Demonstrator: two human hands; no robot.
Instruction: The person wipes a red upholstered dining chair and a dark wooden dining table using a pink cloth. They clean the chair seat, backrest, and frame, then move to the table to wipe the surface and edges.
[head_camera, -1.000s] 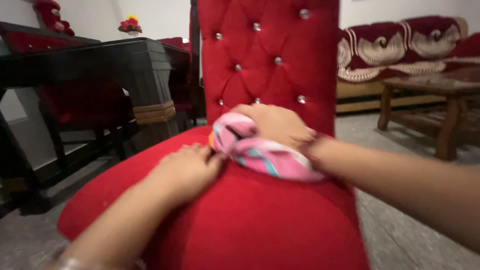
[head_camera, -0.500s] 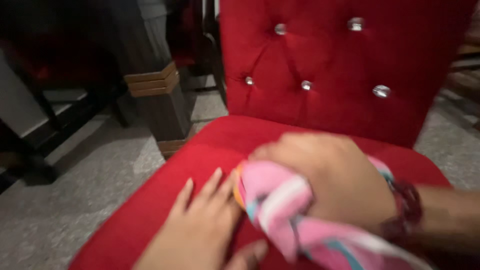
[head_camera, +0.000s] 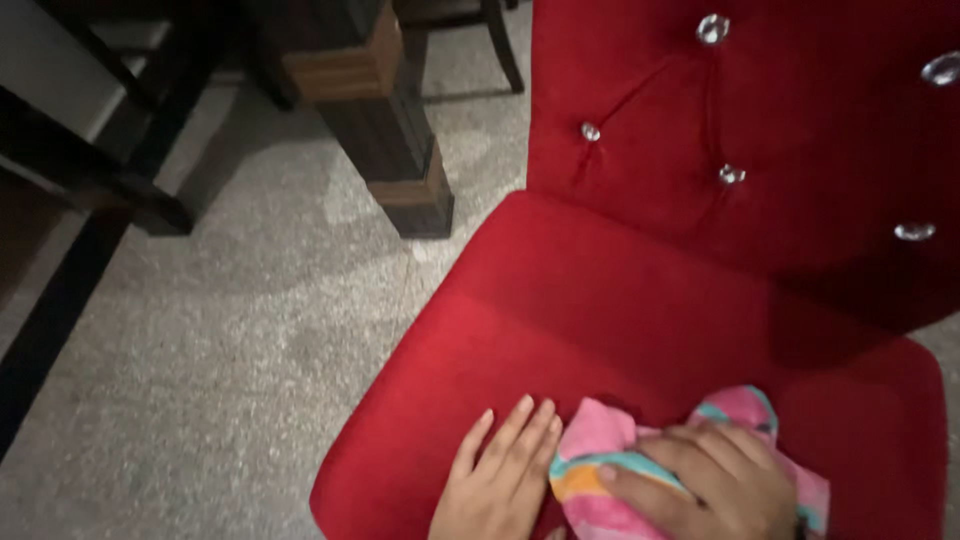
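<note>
A person's right hand (head_camera: 715, 485) presses a bunched pink cloth (head_camera: 610, 460) w/ teal and orange stripes onto the seat of a red chair (head_camera: 620, 310), near the seat's front edge. Fingers are curled loosely over the top of the cloth, fingertips pointing left, gripping and pinning it to the upholstery. The left hand (head_camera: 500, 480) lies flat on the seat just beside the cloth, fingers straight and close together, holding nothing; its fingertips touch or nearly touch the cloth's left edge, can't tell which. The chair's tufted backrest rises behind, top right, studded w/ shiny buttons (head_camera: 712, 28). Left of the chair, a dark wooden table leg (head_camera: 390, 130) w/ lighter brown bands stands on a grey speckled floor (head_camera: 230, 330), well apart from both hands. More dark furniture sits at the top-left corner, too dim to make out.
</note>
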